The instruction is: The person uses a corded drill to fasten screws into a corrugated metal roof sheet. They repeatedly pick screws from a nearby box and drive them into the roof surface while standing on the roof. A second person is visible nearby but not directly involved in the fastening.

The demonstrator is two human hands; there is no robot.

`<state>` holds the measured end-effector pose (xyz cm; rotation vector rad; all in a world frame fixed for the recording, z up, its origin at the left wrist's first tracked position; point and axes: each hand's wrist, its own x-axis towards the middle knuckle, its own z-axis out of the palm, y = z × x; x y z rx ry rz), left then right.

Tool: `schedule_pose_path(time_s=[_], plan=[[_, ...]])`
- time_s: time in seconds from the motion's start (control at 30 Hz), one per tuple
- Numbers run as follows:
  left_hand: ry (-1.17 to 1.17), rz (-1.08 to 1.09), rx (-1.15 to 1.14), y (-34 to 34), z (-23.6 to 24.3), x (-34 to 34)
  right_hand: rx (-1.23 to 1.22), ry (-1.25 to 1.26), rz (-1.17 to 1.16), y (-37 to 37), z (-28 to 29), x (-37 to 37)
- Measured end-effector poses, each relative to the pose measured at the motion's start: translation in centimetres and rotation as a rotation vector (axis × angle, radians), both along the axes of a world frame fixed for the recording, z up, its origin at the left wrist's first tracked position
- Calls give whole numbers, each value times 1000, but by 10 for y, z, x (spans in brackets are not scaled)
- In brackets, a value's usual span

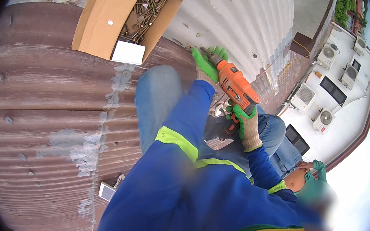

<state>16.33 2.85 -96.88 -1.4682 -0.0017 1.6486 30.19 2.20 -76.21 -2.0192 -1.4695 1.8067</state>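
Note:
An orange cordless-looking drill (236, 84) is angled up and away from me over my bent, jean-clad knees. My left hand (206, 65), in a green and cream glove, is closed around its front end at the metal chuck. My right hand (244, 118), gloved the same way, grips the handle at the rear; part of that grip is hidden. Just beyond my left knee, an open cardboard box (92, 23) full of long metal screws rests on the brown corrugated roof (34, 78).
Pale corrugated sheeting (237, 9) lies ahead. A small panel (108, 191) sits at lower left. Beyond the roof edge at right stands a white wall (353, 110) with several air-conditioner units (303, 95). Another person (319, 171) in green sleeves is at lower right, with bare midriff showing.

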Motion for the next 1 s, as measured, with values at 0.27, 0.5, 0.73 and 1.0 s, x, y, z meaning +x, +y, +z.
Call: schedule_pose_path(time_s=[0.27, 0.5, 0.73, 1.0], plan=[[89, 212, 110, 1, -8, 29, -107, -109, 368, 116, -1, 17], [306, 93, 187, 5, 6, 37, -97, -113, 379, 117, 0, 12], [241, -200, -52, 17, 26, 16, -118, -99, 379, 120, 2, 10], [181, 68, 127, 5, 38, 26, -141, -107, 370, 125, -3, 17]])
